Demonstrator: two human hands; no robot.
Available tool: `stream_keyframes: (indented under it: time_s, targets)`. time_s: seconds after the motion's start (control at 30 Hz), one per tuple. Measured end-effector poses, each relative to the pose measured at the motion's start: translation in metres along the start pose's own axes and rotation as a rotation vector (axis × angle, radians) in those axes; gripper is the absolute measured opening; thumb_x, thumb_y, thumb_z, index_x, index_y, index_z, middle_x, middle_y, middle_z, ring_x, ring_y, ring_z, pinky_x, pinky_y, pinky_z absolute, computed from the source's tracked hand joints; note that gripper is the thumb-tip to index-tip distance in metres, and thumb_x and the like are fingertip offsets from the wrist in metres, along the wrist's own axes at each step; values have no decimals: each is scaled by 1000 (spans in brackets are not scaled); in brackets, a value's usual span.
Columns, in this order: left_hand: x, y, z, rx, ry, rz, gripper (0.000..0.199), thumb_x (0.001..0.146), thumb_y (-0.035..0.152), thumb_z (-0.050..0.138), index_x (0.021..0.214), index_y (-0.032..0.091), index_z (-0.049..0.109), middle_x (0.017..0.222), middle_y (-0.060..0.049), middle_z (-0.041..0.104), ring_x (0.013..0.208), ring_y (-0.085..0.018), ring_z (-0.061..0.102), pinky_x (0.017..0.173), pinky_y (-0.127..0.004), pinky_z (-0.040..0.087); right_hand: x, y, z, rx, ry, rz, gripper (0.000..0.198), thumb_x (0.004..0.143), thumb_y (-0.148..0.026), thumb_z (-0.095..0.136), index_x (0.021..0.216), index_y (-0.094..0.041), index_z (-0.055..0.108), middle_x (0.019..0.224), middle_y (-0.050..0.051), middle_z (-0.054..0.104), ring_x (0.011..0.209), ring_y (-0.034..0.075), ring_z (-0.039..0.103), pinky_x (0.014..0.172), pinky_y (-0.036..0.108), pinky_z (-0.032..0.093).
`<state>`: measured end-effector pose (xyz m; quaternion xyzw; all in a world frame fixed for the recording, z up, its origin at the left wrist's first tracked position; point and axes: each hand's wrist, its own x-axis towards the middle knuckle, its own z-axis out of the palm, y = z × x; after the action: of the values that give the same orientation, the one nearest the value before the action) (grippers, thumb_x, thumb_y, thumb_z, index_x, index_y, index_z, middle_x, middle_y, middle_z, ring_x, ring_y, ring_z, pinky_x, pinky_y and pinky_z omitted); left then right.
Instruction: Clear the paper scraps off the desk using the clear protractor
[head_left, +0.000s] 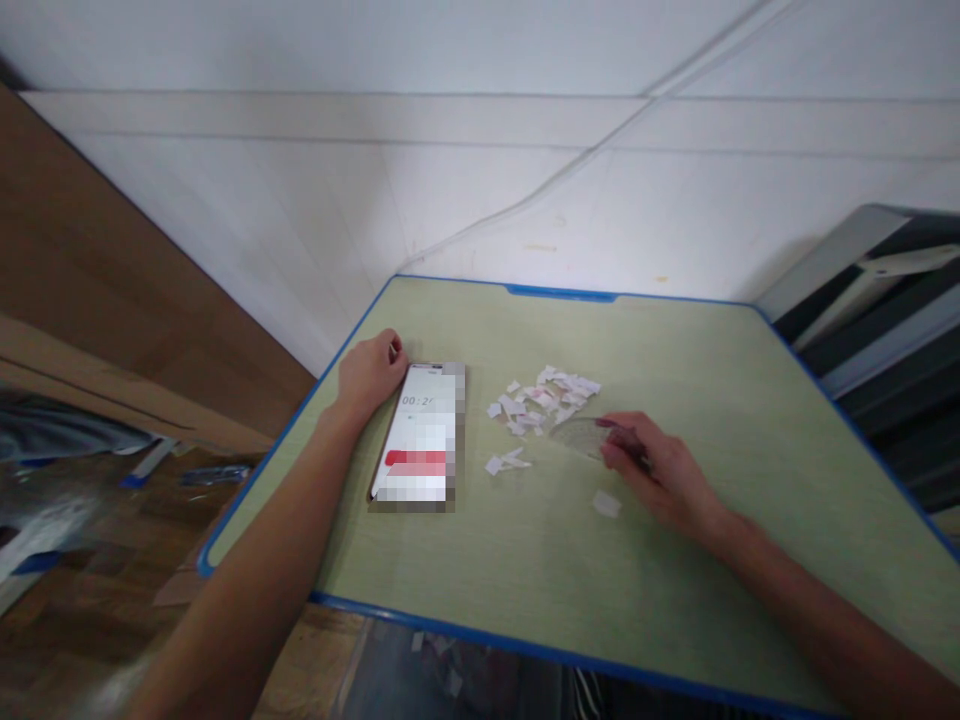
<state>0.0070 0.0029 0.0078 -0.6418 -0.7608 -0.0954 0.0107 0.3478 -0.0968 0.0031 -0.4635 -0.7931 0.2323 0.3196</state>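
A: What is the table like?
B: The table (525, 580) has a pale green top with a blue edge. Behind its far side is a white wall (300, 200). A thin white cord (555, 180) slants down the wall to the table's far left corner.

A: And the room?
B: A big brown board (112, 230) is on the left, with a wood floor (97, 635) below. Some grey and black thing (885, 370) is on the right.

A: What is on the table?
B: A phone (420, 430) lies on the left part, its screen lit. Right of it, near the middle, are lots of small white paper bits (544, 400). 1 pale square (607, 503) lies by itself, just below the right hand (667, 468).

A: What are the 2 hands doing?
B: The right hand pinches a clear curved piece (576, 437) right beside the paper bits. The left hand (370, 372) is by the phone's top left corner, fingers curled in. It's small and blurry, so I can't tell if it holds anything.
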Motion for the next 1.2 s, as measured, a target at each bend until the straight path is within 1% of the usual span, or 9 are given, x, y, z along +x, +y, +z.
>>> stream_keyframes:
  time_s: [0.13,0.3,0.37,0.47,0.6,0.77,0.93,1.1,1.2]
  targets:
    - [0,0,1,-5,-1,8,23,86,29,41,95,19,60,92,-9,70,84,-23,63,65,-29,39,11,5,2,-43,90,20,22,90,-25,46,110,-18,52,61,-1,63,49,14,57,48,24,44]
    - [0,-1,1,10,4,5,23,86,29,41,95,20,60,91,-8,70,83,-22,63,66,-29,41,12,3,1,-34,-25,-30,19,89,-23,46,104,-19,56,54,-5,57,43,11,48,43,22,36]
    - [0,-1,1,10,2,4,23,85,29,41,95,20,60,91,-8,70,82,-21,63,65,-28,41,11,2,1,-13,-8,-31,19,89,-23,46,105,-19,56,53,-5,55,42,11,46,42,21,34]
    - [0,-1,1,7,0,5,24,86,29,41,95,19,60,90,-8,70,82,-22,63,65,-29,41,11,3,1,-25,31,-3,21,89,-24,46,107,-20,55,58,-3,59,47,12,51,45,22,38]
    - [0,-1,1,-10,-1,3,23,85,28,41,95,19,60,91,-8,70,83,-22,63,65,-29,40,11,3,2,-17,-43,-37,17,89,-24,47,103,-20,55,54,-5,54,43,11,47,43,22,34]
    - [0,-1,1,-2,0,2,25,86,29,40,96,19,60,91,-9,70,83,-23,63,65,-30,40,12,3,1,-39,69,9,20,89,-23,45,106,-18,54,52,-7,49,42,11,43,42,22,32]
    - [0,-1,1,9,6,3,24,86,30,40,96,19,60,92,-9,70,83,-22,63,66,-29,41,10,0,-1,26,-21,-44,17,88,-23,46,102,-19,55,50,-7,48,41,11,43,41,22,32]
    - [1,-1,1,-3,-1,3,26,86,30,40,97,19,61,92,-9,70,84,-22,63,65,-29,41,8,0,2,11,49,-33,19,88,-24,47,105,-18,55,50,-7,48,41,10,42,41,21,32]
    - [0,-1,1,-7,-10,4,27,85,30,40,98,18,61,92,-9,70,83,-22,63,65,-29,41,8,2,2,-2,26,-37,18,89,-26,48,103,-17,58,49,-8,46,39,10,39,40,21,29]
